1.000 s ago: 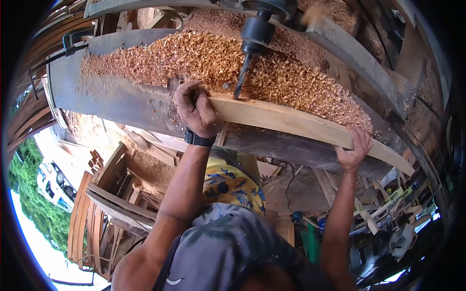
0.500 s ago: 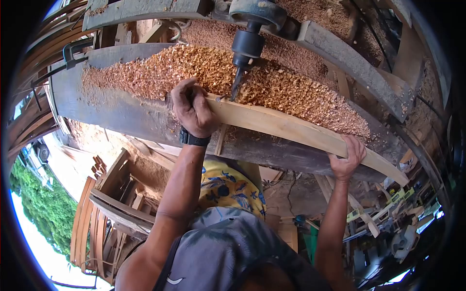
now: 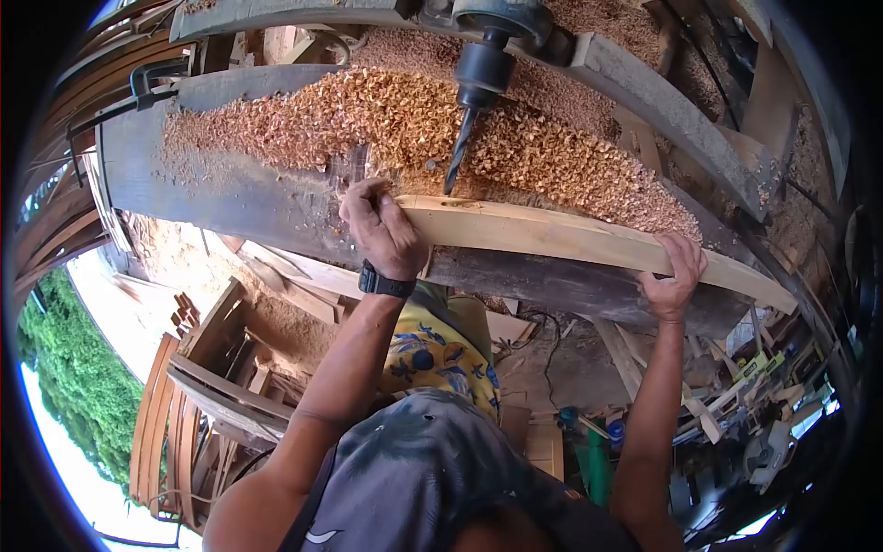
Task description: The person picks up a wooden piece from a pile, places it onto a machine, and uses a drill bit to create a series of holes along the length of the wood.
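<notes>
A long, pale wooden board [image 3: 552, 232] lies across the dark work table in front of me, held at two places. My left hand [image 3: 384, 230], with a black watch on its wrist, is wrapped round the board's left end. Further along, my right hand [image 3: 676, 274] grips the board with fingers over its top edge and thumb on the near face. A drill bit [image 3: 459, 152] in a black chuck [image 3: 484, 72] points down just above the board's upper face, close to my left hand. Holes with shavings show in that face below the bit.
Heaped wood shavings [image 3: 395, 115] cover the table [image 3: 230, 216] behind the board. A clamp [image 3: 143, 87] sits at the table's left end. A curved timber [image 3: 671, 129] stands beyond on the right. Slatted wooden pieces [image 3: 175, 423] are at lower left; tools [image 3: 768, 451] lie at lower right.
The board and both hands have shifted to the right and towards me. The bit's tip, earlier hidden at the board's far edge, now shows fully above it.
</notes>
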Demonstrator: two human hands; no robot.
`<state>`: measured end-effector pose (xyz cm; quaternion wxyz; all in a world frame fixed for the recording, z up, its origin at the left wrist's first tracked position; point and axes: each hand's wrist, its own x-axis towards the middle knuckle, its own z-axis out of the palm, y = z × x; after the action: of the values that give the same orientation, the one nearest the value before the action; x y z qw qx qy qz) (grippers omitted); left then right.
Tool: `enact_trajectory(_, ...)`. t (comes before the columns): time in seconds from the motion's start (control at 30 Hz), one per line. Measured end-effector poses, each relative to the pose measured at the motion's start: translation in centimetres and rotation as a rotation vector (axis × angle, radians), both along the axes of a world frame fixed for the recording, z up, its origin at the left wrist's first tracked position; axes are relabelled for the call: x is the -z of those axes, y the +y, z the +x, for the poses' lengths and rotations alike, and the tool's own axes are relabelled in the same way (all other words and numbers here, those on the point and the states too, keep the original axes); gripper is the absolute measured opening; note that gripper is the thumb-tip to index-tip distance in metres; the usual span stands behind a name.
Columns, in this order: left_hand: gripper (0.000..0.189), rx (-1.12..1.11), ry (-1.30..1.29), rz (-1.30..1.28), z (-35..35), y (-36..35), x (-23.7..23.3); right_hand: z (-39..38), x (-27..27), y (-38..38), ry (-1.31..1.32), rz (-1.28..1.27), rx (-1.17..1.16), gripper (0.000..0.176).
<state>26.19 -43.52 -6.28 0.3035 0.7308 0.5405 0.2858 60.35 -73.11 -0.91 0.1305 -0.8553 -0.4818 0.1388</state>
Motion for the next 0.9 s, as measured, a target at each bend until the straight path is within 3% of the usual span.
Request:
enact_trajectory(0.23,0.023,-0.058,0.017,-0.071,0.3,-0.7,-0.5,1.1,0.2,0.1,0.007,0.005,-0.045,0.063)
enact_trajectory(0.7,0.027,-0.014,0.026,0.024,2.0,0.2,-0.3,1.1,0.4,-0.9,-0.001,-0.011,0.005,0.066)
enact_trajectory(0.9,0.032,0.001,-0.103,0.019,2.2,0.5,0.2,0.7,0.8,-1.0,-0.025,0.016,0.0,0.067)
